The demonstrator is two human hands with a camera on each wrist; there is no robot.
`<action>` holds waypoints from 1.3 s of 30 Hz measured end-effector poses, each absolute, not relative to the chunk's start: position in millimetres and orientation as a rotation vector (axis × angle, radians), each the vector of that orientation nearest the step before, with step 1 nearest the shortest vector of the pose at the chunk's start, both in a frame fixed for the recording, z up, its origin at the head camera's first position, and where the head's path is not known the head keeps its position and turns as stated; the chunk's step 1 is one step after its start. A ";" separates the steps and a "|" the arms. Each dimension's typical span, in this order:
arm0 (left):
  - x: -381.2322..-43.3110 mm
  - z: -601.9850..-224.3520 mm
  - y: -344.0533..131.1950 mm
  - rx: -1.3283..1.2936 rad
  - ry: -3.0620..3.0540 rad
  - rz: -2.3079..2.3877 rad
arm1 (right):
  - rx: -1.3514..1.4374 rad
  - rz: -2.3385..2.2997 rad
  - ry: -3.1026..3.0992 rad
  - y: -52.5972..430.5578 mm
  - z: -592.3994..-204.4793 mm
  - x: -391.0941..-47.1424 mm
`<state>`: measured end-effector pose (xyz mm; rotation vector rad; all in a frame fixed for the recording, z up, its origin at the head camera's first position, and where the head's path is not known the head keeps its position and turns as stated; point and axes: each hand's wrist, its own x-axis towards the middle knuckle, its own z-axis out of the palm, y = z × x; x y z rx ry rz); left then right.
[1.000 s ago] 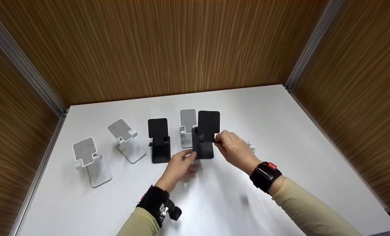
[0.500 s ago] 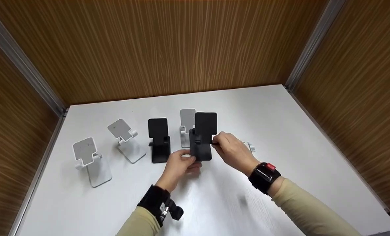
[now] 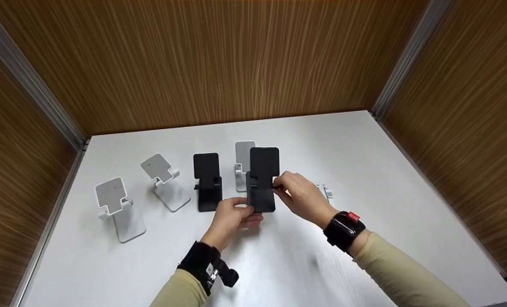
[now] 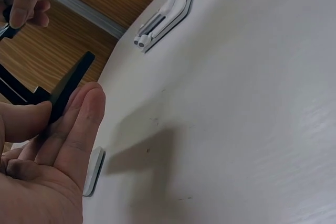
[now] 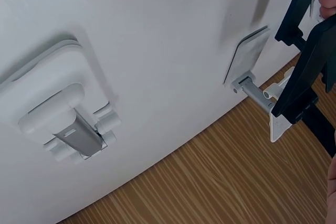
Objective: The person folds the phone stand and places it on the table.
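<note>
Black phone stand (image 3: 264,170) held above the worktop (image 3: 364,153), long axis upright in the head view.
Left hand's (image 3: 232,216) fingers pinch its lower left edge; right hand's (image 3: 303,195) pinch its right side.

The held stand (image 3: 264,162) is showing plain black, and the other black stand (image 3: 206,165) is matching it. The white stands (image 3: 129,226) are carrying light grey plates (image 3: 109,196); the folded stand (image 5: 58,87) is pairing white with a grey arm (image 5: 81,136). The table (image 3: 313,145) is looking white, the walls (image 3: 236,64) are displaying brown wood grain in fine lighter streaks, and the rails (image 3: 411,55) are showing silver-grey. The sleeves (image 3: 402,268) are appearing pale khaki, the wristbands (image 3: 343,230) black, the right one bearing a red tab (image 3: 354,216).
</note>
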<state>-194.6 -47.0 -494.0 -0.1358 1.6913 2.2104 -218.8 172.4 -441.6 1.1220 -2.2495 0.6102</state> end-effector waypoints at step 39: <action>-188.4 -497.9 -49.0 -0.061 1.654 2.109 | 0.509 1.704 -2.724 183.9 -416.0 -233.5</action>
